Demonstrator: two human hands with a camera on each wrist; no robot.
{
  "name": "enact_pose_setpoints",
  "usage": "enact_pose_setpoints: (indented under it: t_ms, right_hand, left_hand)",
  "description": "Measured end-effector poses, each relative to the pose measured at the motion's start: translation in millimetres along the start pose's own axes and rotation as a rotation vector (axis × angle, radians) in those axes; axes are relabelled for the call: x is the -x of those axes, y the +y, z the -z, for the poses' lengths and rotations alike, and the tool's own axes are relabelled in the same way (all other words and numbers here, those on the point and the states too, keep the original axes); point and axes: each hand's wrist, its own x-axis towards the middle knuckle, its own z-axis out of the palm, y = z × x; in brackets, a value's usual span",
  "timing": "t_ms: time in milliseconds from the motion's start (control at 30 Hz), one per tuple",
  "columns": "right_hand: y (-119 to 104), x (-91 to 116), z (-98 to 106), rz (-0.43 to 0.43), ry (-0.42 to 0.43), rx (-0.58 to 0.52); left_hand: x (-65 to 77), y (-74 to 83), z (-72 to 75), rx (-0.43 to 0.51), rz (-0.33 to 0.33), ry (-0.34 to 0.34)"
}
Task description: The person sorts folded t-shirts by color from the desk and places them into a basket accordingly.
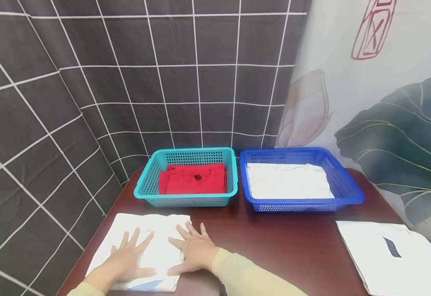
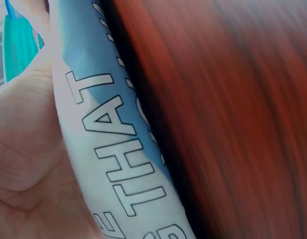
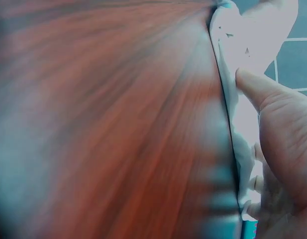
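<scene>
A folded white garment [image 1: 157, 247] lies flat on the table at the front left, a blue patch at its near edge. My left hand [image 1: 125, 258] rests on it with fingers spread. On the garment's right side presses my right hand [image 1: 194, 250], its fingers also spread and straight. In the left wrist view the garment's folded edge [image 2: 104, 134] shows blue print and outlined letters, with the base of my left hand [image 2: 24, 144] beside it. The right wrist view shows my right thumb [image 3: 262, 89] against the cloth [image 3: 238, 114], whose layers lie low on the wood.
A teal basket [image 1: 185, 196] holding folded red cloth [image 1: 197, 185] stands at the back. Beside it a blue basket [image 1: 300, 202] contains folded white cloth [image 1: 287, 181]. Another white garment [image 1: 396, 263] with a dark rectangle lies at the table's right. Dark gridded curtain [image 1: 171, 82] hangs behind.
</scene>
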Motion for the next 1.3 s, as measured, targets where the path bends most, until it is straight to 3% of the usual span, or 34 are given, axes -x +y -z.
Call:
enact_pose_setpoints:
  t_ms: [333,700,1033,1300]
  right_hand:
    - [22.6,28.5,4.2,-0.011,0.022,0.019]
    - [53.0,67.0,9.9,-0.019,0.056,0.014]
    - [90.2,110.4,20.2,-0.030,0.054,0.016]
    - [127.3,149.7,29.0,-0.027,0.071,-0.026]
  left_hand:
    - [-6.6,37.3,-2.0,0.020,0.019,-0.033]
    - [-17.9,78.8,-9.5,-0.019,-0.031,-0.047]
    - [-30.0,131.7,-16.0,-0.037,-0.089,-0.066]
    - [-41.1,187.0,-26.0,-0.076,-0.086,-0.081]
